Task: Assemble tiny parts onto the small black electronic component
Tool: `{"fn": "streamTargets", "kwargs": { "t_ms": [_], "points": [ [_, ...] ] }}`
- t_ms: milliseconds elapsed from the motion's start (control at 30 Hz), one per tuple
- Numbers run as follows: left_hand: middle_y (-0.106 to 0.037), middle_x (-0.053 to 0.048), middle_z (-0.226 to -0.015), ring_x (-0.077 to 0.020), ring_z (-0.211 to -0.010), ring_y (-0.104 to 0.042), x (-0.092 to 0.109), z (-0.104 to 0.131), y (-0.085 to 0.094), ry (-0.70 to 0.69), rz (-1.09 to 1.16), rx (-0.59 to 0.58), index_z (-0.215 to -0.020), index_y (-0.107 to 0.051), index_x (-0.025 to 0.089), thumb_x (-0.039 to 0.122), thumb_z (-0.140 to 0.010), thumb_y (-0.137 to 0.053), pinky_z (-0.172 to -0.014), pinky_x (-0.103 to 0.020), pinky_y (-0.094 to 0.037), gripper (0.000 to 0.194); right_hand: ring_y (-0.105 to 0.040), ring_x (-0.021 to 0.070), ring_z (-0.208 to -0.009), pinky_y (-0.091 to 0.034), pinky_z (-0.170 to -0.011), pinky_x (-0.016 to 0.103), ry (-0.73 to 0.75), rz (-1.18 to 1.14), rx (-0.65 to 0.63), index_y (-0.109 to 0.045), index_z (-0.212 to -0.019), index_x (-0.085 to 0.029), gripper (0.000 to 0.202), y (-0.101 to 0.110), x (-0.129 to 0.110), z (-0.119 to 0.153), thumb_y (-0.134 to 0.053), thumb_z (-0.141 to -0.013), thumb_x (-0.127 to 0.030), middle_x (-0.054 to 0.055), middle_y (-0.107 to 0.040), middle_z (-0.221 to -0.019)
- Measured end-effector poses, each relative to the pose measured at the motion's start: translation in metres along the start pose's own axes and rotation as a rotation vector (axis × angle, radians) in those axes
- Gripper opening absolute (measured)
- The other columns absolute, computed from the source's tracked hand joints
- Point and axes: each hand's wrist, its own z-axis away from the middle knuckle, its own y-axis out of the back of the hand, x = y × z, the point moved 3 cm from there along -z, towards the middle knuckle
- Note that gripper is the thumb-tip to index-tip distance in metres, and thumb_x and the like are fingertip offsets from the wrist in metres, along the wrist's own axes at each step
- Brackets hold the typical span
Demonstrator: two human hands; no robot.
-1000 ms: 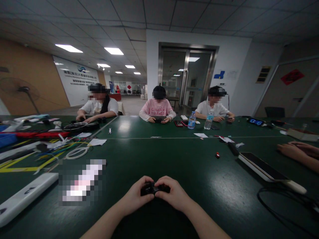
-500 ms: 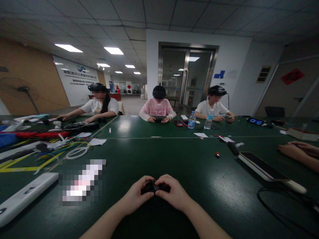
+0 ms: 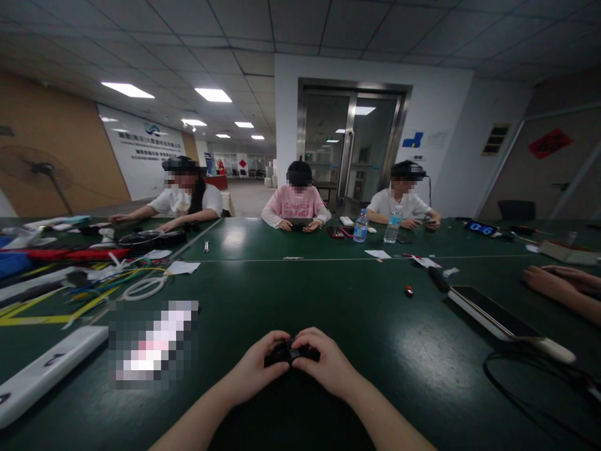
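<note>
Both of my hands hold one small black object [image 3: 292,354] just above the green table [image 3: 347,294]. My left hand [image 3: 260,363] grips its left end, thumb at the near side and fingers curled over the far side. On the right end, my right hand [image 3: 323,362] is closed in the same way, its thumb pressed near the middle. The fingertips almost meet at the centre. Fingers cover much of the object, so its exact kind cannot be made out.
At left lie a white power strip [image 3: 51,369], a blurred-out phone-like thing [image 3: 157,344], and tangled cables [image 3: 94,285]. Right of my hands are a phone [image 3: 493,310] on a white object and a black cable [image 3: 516,388]. Another person's hands [image 3: 554,282] rest at far right. Two bottles [image 3: 393,225] stand opposite.
My hands keep their hold on the black object with almost no movement. The whole view has shifted very slightly.
</note>
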Motion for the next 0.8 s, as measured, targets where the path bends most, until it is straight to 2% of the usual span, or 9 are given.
{"fn": "streamTargets", "kwargs": {
  "t_ms": [233,367,567,800],
  "points": [
    [-0.056,-0.004,-0.114,-0.0206,-0.108,-0.053,-0.006,-0.001,0.0,-0.015,0.017,0.002,-0.115,-0.044,0.022,0.016,-0.077,-0.057,-0.093,-0.036,-0.041,0.04,-0.051,0.0191,-0.107,-0.038,-0.096,0.036,0.064,-0.067,0.123,-0.063,-0.087,-0.023,0.016,0.007,0.0,-0.002,-0.065,-0.072,-0.019,0.003,-0.054,-0.11],
    [-0.057,-0.004,-0.11,-0.0207,-0.104,-0.054,-0.004,0.0,-0.001,-0.017,0.029,0.004,-0.114,-0.044,0.022,0.017,-0.078,-0.056,-0.091,-0.036,-0.041,0.038,-0.054,0.0199,-0.102,-0.04,-0.094,0.037,0.087,-0.073,0.161,-0.063,-0.089,-0.022,0.016,0.014,0.002,-0.001,-0.065,-0.073,-0.022,0.004,-0.059,-0.104],
    [-0.057,-0.003,-0.106,-0.021,-0.098,-0.055,-0.005,0.001,0.002,-0.033,0.016,0.004,-0.114,-0.043,0.024,0.022,-0.082,-0.055,-0.086,-0.036,-0.041,0.034,-0.056,0.0202,-0.096,-0.04,-0.09,0.038,0.037,-0.047,0.206,-0.061,-0.094,-0.024,0.018,0.026,0.006,0.001,-0.06,-0.076,-0.026,0.002,-0.063,-0.095],
    [-0.056,-0.004,-0.109,-0.0216,-0.098,-0.055,-0.002,0.002,0.004,0.014,0.031,-0.005,-0.115,-0.041,0.023,0.021,-0.082,-0.055,-0.086,-0.037,-0.041,0.036,-0.057,0.0204,-0.096,-0.042,-0.089,0.039,0.037,-0.088,0.29,-0.059,-0.099,-0.023,0.023,0.044,0.017,0.001,-0.059,-0.077,-0.03,0.003,-0.062,-0.098]
  ]
}}
